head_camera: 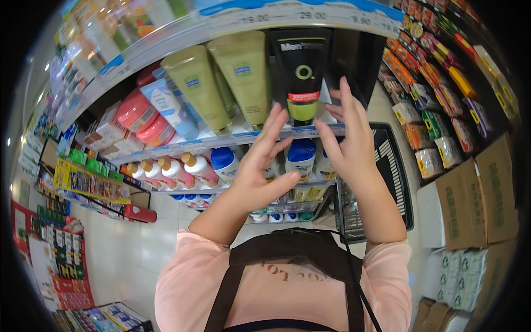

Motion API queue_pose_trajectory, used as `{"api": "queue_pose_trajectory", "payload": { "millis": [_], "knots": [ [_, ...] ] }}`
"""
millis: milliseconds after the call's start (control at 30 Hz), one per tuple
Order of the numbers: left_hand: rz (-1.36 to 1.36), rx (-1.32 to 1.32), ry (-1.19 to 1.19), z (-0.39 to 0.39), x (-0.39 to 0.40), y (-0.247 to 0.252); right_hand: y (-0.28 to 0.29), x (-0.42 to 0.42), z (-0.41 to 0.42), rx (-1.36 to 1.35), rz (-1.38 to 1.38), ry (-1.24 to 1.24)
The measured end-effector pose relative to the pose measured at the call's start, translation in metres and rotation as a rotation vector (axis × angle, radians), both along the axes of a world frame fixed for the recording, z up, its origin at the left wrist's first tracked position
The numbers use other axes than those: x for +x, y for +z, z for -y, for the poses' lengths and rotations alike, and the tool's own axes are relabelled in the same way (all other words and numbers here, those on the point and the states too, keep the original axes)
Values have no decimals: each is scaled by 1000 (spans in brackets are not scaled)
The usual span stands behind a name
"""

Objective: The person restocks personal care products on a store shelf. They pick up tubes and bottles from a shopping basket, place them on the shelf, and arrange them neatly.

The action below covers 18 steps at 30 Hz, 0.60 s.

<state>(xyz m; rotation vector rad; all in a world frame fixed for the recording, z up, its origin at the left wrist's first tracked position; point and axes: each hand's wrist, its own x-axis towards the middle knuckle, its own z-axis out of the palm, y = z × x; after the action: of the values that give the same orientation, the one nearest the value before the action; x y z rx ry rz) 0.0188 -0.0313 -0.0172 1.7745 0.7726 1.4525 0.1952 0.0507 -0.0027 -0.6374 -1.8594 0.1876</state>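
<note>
A black tube (303, 62) with a green cap stands upright at the right end of the shelf before me. My left hand (265, 162) is raised just left of its lower part, thumb and fingers apart, holding nothing. On the tube's right, my right hand (346, 124) is spread with its thumb near the cap and nothing in its grasp. Whether any fingertip touches the tube, I cannot tell. Left of it stand two pale green tubes (244, 79) in front. Blue-capped white bottles (300, 159) show on the shelf below, partly hidden by my hands.
A dark plastic shopping basket (396, 182) is at the right, below my forearm. Pink jars (139, 112) and a light blue tube (172, 110) share the shelf's left part. Packaged goods (435, 103) line a rack at the right, above cardboard boxes (466, 203). A price rail (290, 16) runs overhead.
</note>
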Motion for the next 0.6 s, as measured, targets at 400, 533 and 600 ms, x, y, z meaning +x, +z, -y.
{"api": "queue_pose_trajectory", "payload": {
  "millis": [400,533,600],
  "knots": [
    [-243,-527,-470,-2,61,-103,-141,155,42,-658,-78,-307],
    [-345,-573,-555,-24,113,-159,-224,212,39,-900,9,-505],
    [-404,-687,-594,-35,139,-178,-259,229,42,-996,88,-559]
  ]
}}
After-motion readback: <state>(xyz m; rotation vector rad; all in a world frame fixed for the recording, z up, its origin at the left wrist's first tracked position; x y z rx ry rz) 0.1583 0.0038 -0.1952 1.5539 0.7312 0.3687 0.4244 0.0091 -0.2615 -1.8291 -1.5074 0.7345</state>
